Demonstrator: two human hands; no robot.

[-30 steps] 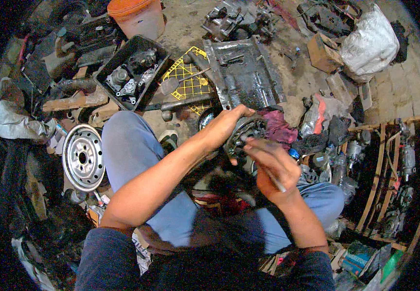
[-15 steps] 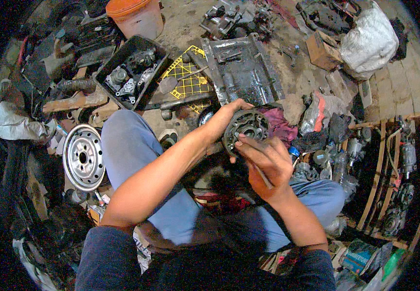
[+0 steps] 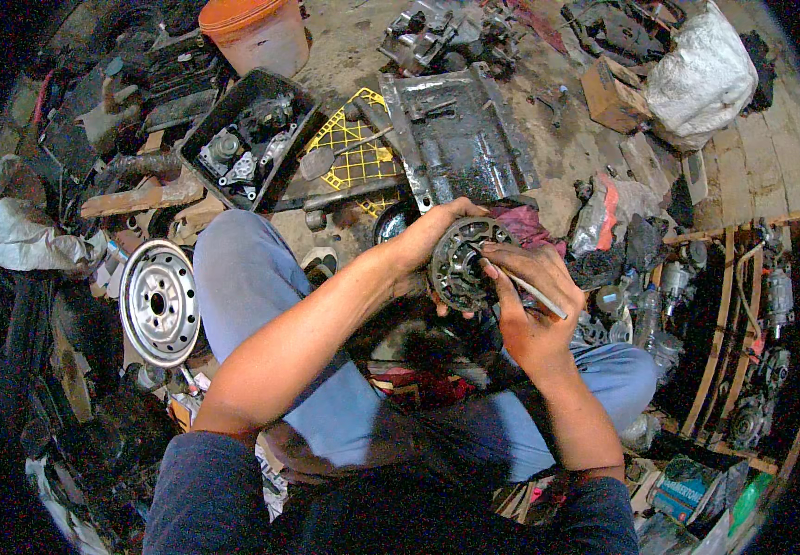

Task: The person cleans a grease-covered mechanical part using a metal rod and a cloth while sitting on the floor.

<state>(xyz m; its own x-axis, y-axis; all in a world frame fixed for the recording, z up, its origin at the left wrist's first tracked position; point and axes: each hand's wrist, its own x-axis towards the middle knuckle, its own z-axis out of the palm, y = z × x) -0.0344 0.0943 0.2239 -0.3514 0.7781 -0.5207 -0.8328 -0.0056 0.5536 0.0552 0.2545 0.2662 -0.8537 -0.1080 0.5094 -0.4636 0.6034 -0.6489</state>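
Note:
My left hand [image 3: 421,244] grips a round, dark metal machine part [image 3: 453,289] by its rim, fingers curled beneath it. The part has a ring of recesses around a central hole, and its face is tipped toward me. My right hand [image 3: 541,338] pinches a slim pale rod [image 3: 539,296], whose rear end sticks out toward the lower right. The rod's front end is at the middle of the part, where my fingertips partly hide it. A dark reddish cloth [image 3: 522,225] lies just beyond my hands.
Ahead are an oily metal tray [image 3: 463,139], a yellow plastic grid [image 3: 349,159] and a black bin [image 3: 300,129] of metal parts. A steel wheel rim [image 3: 143,301] stands by my left knee. Farther off are an orange-lidded bucket [image 3: 266,42], a cardboard box [image 3: 611,97] and a white sack [image 3: 701,83].
My right hand has turned and shifted a little right, so the pale rod shows more plainly. The round part has tilted slightly in my left hand.

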